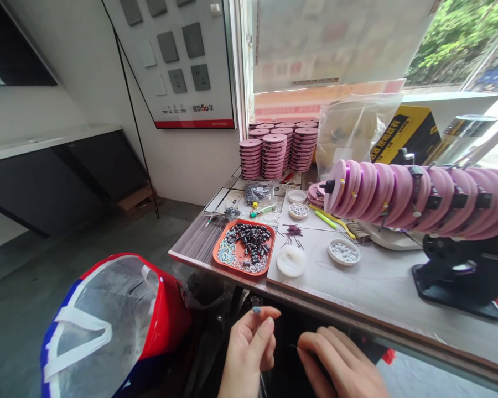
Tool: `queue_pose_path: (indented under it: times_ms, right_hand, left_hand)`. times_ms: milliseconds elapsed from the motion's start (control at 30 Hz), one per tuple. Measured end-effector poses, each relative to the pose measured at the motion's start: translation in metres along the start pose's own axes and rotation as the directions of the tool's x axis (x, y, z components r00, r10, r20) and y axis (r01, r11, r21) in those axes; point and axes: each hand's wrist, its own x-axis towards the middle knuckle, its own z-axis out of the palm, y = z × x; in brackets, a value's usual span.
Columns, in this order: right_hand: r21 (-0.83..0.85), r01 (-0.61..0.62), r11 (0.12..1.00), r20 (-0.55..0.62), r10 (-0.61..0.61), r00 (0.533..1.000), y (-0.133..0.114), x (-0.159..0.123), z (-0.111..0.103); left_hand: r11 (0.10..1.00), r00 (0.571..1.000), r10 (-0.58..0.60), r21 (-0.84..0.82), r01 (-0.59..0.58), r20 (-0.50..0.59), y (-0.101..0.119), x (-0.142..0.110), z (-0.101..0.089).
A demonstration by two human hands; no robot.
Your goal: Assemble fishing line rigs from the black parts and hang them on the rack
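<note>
My left hand (251,345) is closed in front of the table edge, thumb pressed to the fingers. A tiny bluish piece (256,310) shows at its index finger; what else the pinch holds is too small to make out. To its right, my right hand (338,359) is also closed, palm down. A thin, short tip (292,346) pokes out from its fingertips, its kind unclear. Nearest on the table are an orange tray (218,264) with black pieces, small striped tubes and silvery bits, and a round white disc (291,261).
A black stand (456,298) carries a row of pink spools (398,190) at the right. Stacked pink spools (274,149) stand at the back. White bead dishes (343,252), dark red strips (294,231) and a green pen-like tool (326,220) lie between. An open red-blue bag (166,309) stands left.
</note>
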Motion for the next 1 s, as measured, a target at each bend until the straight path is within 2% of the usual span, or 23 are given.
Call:
queue_pose_path:
  times_ms: [167, 267, 433, 633, 833, 1000]
  right_hand:
    - [0.046, -0.024, 0.999, -0.055, 0.026, 0.998, 0.000, -0.005, 0.004]
    - [0.046, -0.024, 0.999, -0.029, 0.025, 0.999, -0.001, -0.005, 0.006]
    - [0.019, 0.047, 0.999, 0.068, -0.049, 0.997, -0.002, 0.001, 0.000]
    - [0.013, 0.074, 0.997, 0.063, -0.075, 0.995, -0.003, 0.003, 0.000]
    - [0.022, 0.057, 0.998, 0.053, -0.058, 0.997, -0.004, 0.008, -0.002]
    - [0.031, -0.040, 0.999, -0.042, 0.042, 0.998, -0.002, 0.008, 0.003]
  left_hand:
    - [0.999, 0.993, -0.046, 0.022, 0.044, 0.107, -0.009, -0.001, -0.003]
    - [0.998, 0.989, -0.036, 0.060, 0.028, 0.144, -0.012, 0.000, -0.005]
    - [0.995, 0.984, -0.083, 0.059, 0.074, 0.158, -0.012, 0.001, -0.006]
    - [0.996, 0.983, -0.090, 0.036, 0.085, 0.157, -0.013, 0.002, -0.005]
    - [0.997, 0.987, -0.046, 0.069, 0.036, 0.151, -0.012, -0.002, -0.004]
    - [0.946, 0.983, 0.161, 0.270, -0.180, 0.093, -0.010, -0.007, -0.001]
